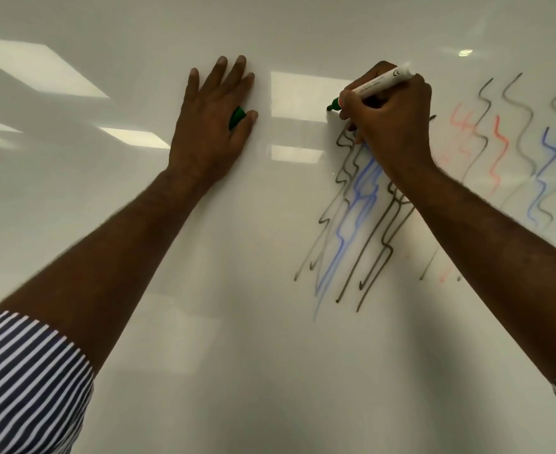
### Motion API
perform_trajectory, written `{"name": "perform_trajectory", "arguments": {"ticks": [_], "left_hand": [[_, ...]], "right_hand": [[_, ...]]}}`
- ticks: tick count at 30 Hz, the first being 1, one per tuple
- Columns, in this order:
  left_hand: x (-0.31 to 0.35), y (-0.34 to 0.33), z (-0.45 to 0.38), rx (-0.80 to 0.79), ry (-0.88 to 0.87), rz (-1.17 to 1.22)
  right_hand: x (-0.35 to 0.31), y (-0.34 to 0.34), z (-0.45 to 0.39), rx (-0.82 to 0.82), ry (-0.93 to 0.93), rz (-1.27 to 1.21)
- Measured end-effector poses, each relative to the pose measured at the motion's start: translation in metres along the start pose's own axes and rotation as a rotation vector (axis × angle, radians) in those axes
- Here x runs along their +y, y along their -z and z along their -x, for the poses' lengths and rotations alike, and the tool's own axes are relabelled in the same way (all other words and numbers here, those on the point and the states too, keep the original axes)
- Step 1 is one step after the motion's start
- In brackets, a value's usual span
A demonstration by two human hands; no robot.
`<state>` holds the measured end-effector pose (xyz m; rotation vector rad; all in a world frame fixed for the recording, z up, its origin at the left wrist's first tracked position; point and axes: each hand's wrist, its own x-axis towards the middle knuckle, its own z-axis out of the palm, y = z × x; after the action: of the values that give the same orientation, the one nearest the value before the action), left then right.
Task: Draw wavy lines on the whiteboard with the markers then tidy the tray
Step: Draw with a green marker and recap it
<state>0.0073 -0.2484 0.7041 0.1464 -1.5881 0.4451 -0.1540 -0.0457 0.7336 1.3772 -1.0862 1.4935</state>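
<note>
Right hand (391, 126) pinches the light, stiff green marker (373, 85) low on its smooth barrel, tip touching the whiteboard (237, 322) above wavy lines (358, 204), while the left hand (211, 126), fingers straight, presses its green cap (236, 117) there.

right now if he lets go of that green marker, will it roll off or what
Probably, once loose. The green marker has a round, smooth barrel, so it would likely roll on a flat surface. It looks stiff and light: the right hand steers it with its fingers alone.
</note>
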Motion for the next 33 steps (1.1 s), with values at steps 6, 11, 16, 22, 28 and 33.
{"name": "perform_trajectory", "arguments": {"ticks": [6,11,16,22,28,33], "left_hand": [[-0.002,-0.003,0.0,0.003,-0.005,-0.021],[-0.004,-0.005,0.0,0.006,-0.013,-0.035],[-0.004,-0.005,0.0,-0.004,-0.002,-0.042],[-0.004,-0.006,-0.001,-0.02,0.011,-0.045],[-0.005,-0.007,0.0,-0.013,0.013,-0.043],[-0.003,-0.005,0.0,-0.026,0.028,-0.04]], "right_hand": [[0.001,-0.012,0.054,0.007,0.113,-0.025],[0.007,-0.002,0.077,0.068,0.084,-0.089],[0.007,-0.006,0.109,-0.01,0.096,-0.093],[0.004,-0.013,0.149,-0.14,0.137,-0.065],[0.001,-0.014,0.185,-0.152,0.09,-0.094],[-0.003,-0.022,0.226,-0.511,0.191,-0.002]]}}
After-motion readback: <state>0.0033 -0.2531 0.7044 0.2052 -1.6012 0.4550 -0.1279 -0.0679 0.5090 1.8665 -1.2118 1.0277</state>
